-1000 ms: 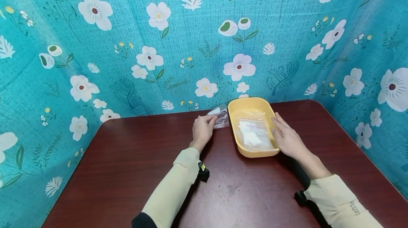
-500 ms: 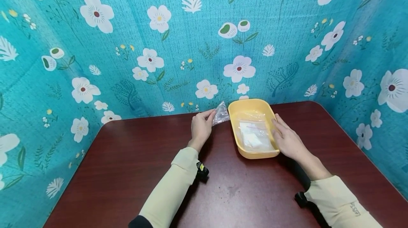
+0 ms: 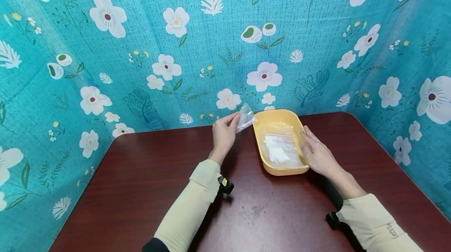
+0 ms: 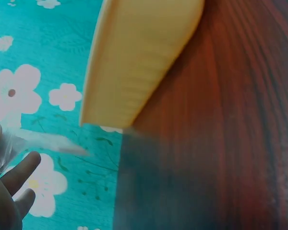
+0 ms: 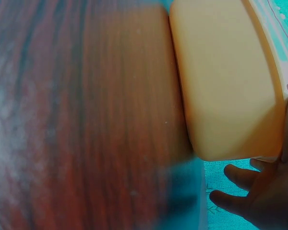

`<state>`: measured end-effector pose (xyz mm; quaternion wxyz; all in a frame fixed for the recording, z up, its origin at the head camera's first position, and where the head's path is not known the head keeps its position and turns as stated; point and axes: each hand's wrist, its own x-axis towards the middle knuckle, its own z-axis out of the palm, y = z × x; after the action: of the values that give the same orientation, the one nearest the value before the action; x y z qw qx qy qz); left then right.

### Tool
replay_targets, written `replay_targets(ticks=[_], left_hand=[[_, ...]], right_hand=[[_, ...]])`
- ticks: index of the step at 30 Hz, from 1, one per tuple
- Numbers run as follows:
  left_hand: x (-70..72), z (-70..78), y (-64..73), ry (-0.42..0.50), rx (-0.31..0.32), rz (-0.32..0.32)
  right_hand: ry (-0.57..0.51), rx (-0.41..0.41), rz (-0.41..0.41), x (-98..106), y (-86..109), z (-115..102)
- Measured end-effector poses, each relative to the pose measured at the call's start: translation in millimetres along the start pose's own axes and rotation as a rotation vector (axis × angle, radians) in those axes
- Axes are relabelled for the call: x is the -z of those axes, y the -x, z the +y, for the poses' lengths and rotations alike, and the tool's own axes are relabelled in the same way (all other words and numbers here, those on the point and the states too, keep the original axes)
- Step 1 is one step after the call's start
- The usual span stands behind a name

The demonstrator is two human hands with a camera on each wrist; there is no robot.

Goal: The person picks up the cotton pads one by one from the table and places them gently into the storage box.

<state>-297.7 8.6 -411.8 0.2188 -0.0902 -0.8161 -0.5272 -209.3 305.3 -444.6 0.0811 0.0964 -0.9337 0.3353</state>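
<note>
My left hand [image 3: 224, 132] pinches a small clear plastic bag [image 3: 246, 118] between thumb and fingers, just left of the yellow tray [image 3: 259, 148] and raised off the table. In the left wrist view the bag [image 4: 43, 141] hangs out past the fingers; what it holds is too blurred to tell. On the tray's right rim rests my right hand [image 3: 318, 154], its fingers extended along the side. Inside the tray lie clear zip bags [image 3: 282, 150] with white contents. The right wrist view shows the tray's outer wall [image 5: 230, 81] beside the right hand [image 5: 273, 187].
The dark red-brown wooden table [image 3: 148, 181] reaches back to a teal flowered curtain [image 3: 208, 48], which hangs behind and on both sides. The tray stands near the table's back edge.
The left hand has lifted the small bag off the table beside the tray and tilted it up toward the tray's left rim. The right hand has stayed at the tray.
</note>
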Motion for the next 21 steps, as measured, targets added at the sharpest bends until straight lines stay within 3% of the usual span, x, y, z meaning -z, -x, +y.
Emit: replay_targets(ticks=[11, 21], left_hand=[[4.3, 28.1, -3.6, 0.125, -0.004, 0.003], [9.2, 40.2, -5.1, 0.189, -0.018, 0.003]], right_hand=[[-0.004, -0.012, -0.015, 1, -2.0, 0], [-0.010, -0.003, -0.011, 1, 1.1, 0]])
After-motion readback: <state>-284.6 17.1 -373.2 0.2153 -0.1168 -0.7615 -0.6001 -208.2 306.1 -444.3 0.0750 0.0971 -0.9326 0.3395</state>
